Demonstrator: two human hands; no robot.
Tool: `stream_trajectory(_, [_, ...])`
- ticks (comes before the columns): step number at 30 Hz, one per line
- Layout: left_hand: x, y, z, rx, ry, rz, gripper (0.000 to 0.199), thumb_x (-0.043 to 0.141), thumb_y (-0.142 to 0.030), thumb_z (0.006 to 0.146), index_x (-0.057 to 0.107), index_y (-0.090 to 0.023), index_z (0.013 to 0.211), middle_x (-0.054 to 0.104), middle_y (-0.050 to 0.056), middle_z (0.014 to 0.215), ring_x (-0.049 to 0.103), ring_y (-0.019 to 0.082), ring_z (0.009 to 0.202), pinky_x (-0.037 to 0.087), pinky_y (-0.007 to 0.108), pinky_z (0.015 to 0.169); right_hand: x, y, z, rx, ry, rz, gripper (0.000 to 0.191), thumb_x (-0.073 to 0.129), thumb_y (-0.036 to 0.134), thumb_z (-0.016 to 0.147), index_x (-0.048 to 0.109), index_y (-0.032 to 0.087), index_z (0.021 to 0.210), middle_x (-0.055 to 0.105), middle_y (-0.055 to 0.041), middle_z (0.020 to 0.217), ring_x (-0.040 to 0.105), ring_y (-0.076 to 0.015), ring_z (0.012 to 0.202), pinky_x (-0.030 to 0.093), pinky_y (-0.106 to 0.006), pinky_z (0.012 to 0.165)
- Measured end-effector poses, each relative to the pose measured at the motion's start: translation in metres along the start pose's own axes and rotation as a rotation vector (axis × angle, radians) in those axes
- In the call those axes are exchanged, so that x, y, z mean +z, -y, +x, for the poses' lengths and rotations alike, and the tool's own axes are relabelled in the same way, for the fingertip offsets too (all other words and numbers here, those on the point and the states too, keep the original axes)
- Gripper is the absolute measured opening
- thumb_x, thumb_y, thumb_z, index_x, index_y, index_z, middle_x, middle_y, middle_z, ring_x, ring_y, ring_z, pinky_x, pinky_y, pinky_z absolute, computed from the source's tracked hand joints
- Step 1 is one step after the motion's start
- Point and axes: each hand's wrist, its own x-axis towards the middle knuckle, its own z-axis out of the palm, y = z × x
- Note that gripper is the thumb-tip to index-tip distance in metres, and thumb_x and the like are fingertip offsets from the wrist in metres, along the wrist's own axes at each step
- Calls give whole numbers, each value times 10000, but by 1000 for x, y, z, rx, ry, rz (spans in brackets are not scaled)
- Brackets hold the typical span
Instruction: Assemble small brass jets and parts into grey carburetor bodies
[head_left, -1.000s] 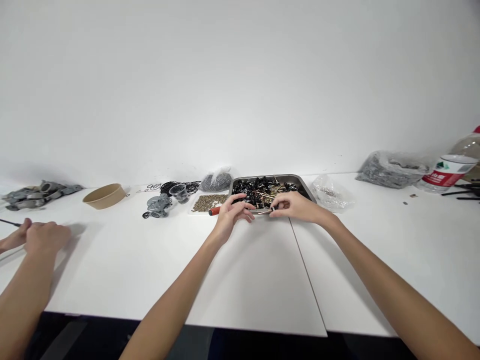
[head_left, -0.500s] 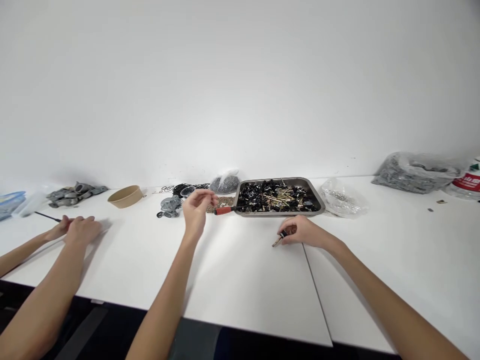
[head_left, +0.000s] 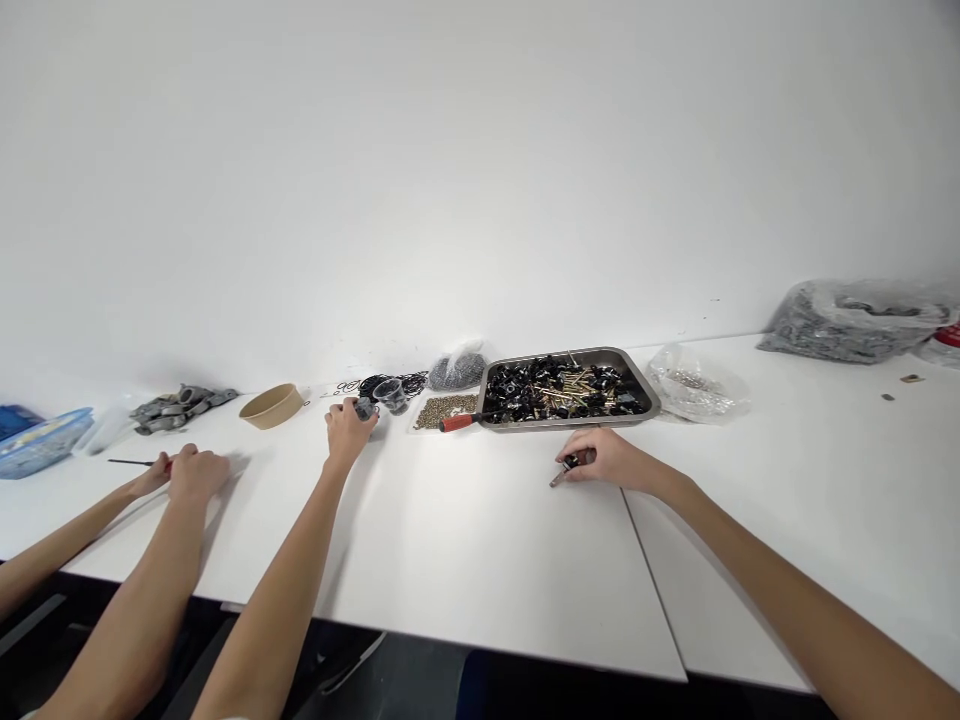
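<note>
My left hand (head_left: 349,432) reaches out at the left of centre, its fingers closed around a grey moulded part (head_left: 365,408); the hand hides most of what lies there. My right hand (head_left: 604,458) is low over the table in front of the tray, pinching a small black part with a metal stem (head_left: 573,462) that points down and left. Behind it, the metal tray (head_left: 574,424) holds many black parts and brass-coloured stems. A screwdriver with a red handle (head_left: 457,423) leans on the tray's left rim.
Near my left hand stand a clear plastic cup (head_left: 391,396), black rings (head_left: 411,383) and small brass pieces (head_left: 445,410). Bags (head_left: 459,368) (head_left: 694,385) flank the tray. A co-worker's hands (head_left: 196,472) hold a thin screwdriver (head_left: 129,461) at left, near a brown bowl (head_left: 270,408).
My left hand has moved left from beside the red-handled screwdriver onto the grey parts and closed there. My right hand keeps its black part in nearly the same place. The view has shifted slightly.
</note>
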Motion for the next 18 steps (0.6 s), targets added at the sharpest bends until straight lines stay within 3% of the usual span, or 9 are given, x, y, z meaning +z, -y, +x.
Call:
stream_trajectory(4, [11,8,-4,22,6,26,536,638,-304,762,555,-138,1266,479,222,1304,409,416,1268,409,555,1034,0,0,-1,1,2,16,340,759,442,754,785,220,1011,704,-74,1073,637,-234,948,487,-348,817])
stream_trajectory(9, [6,14,-4,43,-44,-69,451,655,-268,735,632,-126,1163,579,178,1223,486,349,1258,432,464,1071,-1,3,-2,2,-7,32,358,773,459,744,785,217,1009,709,-73,1083,642,-238,962,490,-343,821])
stream_trajectory(14, [-15,21,-12,-37,-71,-195,528,763,-442,663,670,-99,1054,700,132,951,666,310,921,542,465,896,-1,4,-4,-9,-48,40,365,755,455,767,780,203,1030,712,-89,1112,644,-245,986,491,-346,838])
stream_trajectory(18, [-45,6,-28,16,24,-278,537,821,-516,599,713,-155,983,722,79,918,667,284,895,549,387,787,-1,2,-2,-42,-139,35,399,735,432,781,757,194,1100,710,-101,1113,635,-236,969,490,-356,839])
